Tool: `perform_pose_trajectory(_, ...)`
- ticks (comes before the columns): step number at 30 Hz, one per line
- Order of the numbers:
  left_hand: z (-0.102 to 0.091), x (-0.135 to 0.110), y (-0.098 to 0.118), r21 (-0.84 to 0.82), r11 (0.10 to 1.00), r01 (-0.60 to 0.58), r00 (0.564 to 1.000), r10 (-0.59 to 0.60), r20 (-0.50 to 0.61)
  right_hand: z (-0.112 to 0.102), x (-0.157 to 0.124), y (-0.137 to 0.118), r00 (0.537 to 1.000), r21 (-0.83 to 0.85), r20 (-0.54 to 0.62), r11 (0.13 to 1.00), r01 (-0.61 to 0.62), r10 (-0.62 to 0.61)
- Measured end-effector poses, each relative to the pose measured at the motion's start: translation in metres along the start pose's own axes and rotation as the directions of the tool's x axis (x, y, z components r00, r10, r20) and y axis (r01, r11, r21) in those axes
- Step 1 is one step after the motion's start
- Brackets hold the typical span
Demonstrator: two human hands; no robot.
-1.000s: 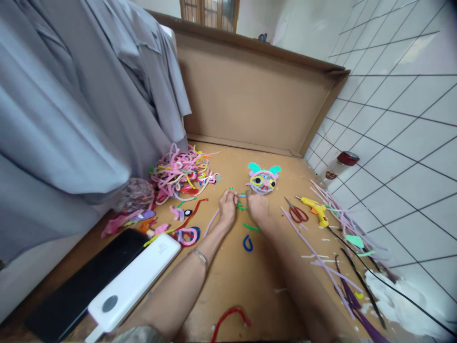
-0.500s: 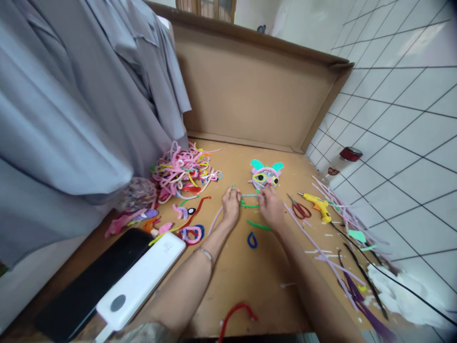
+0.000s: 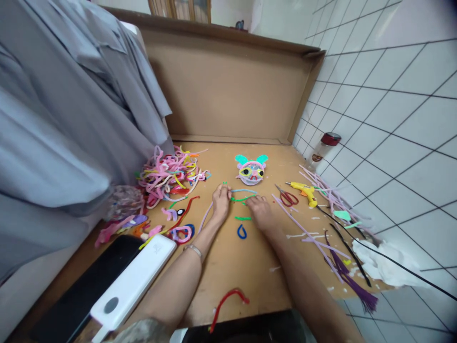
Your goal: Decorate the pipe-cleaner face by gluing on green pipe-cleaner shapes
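My left hand [image 3: 222,200] is closed in a pinch at the left end of a light blue pipe cleaner [image 3: 244,191], which arcs to the right with its other end free. Just below it lies a curved green pipe cleaner [image 3: 240,199]. The bent fingers of my right hand [image 3: 260,212] are closed at that green piece's right part; the fingertips partly hide it. Nearer to me are a short green pipe cleaner [image 3: 243,218] and a dark blue loop [image 3: 242,232]. Beyond my hands sits an animal-face figure [image 3: 251,172] with teal ears and yellow-rimmed eyes.
Red-handled scissors [image 3: 287,197] and a yellow glue gun [image 3: 303,190] with a black cord lie to the right, near lilac pipe cleaners [image 3: 307,228]. A tangled pink pile [image 3: 167,174], white power bank [image 3: 135,276] and black phone [image 3: 89,286] are left. Cardboard [image 3: 228,85] stands behind.
My right hand has left the blue pipe cleaner's right end and come down to the green one. The blue piece now bows upward, and the green one slants. The view has shifted.
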State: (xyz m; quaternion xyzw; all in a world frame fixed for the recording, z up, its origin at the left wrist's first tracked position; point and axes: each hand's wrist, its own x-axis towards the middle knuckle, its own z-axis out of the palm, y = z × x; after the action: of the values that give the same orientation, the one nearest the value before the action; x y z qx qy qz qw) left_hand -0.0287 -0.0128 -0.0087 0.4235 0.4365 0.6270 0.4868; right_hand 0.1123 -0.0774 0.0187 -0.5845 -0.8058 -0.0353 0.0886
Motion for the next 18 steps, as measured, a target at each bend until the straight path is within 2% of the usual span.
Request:
perform_pose_trajectory(2, 0.0, 0.001, -0.001, -0.006, 1.0, -0.027, 1.0, 0.027, 0.008, -0.003, 0.003, -0.003, 0.998, -0.019, 0.063, 1.0, -0.009, 0.01)
perform_pose_trajectory(4, 0.0, 0.001, -0.002, -0.008, 0.999, -0.046, 0.999, 0.046, 0.014, -0.003, 0.002, -0.002, 0.996, 0.01, 0.074, 0.999, -0.041, 0.04)
perform_pose_trajectory(8, 0.001, 0.001, -0.001, -0.001, 0.999, -0.044, 0.999, 0.044, 0.013, 0.002, -0.008, 0.002, 0.994, 0.224, 0.039, 0.969, -0.109, 0.103)
perform_pose_trajectory(11, 0.001, 0.001, -0.001, -0.006, 0.999, -0.048, 0.999, 0.048, 0.013, 0.001, -0.018, 0.006, 0.988, 0.345, 0.088, 0.927, -0.148, 0.125)
perform_pose_trajectory(14, 0.001, 0.001, -0.001, -0.023, 0.998, -0.053, 0.998, 0.053, 0.016, -0.003, -0.026, 0.006, 0.985, 0.348, 0.138, 0.925, -0.15, 0.108)
perform_pose_trajectory(18, 0.001, 0.001, 0.001, -0.026, 0.999, -0.023, 1.0, 0.024, 0.004, -0.008, -0.035, 0.002, 0.986, 0.336, 0.149, 0.935, -0.118, 0.071)
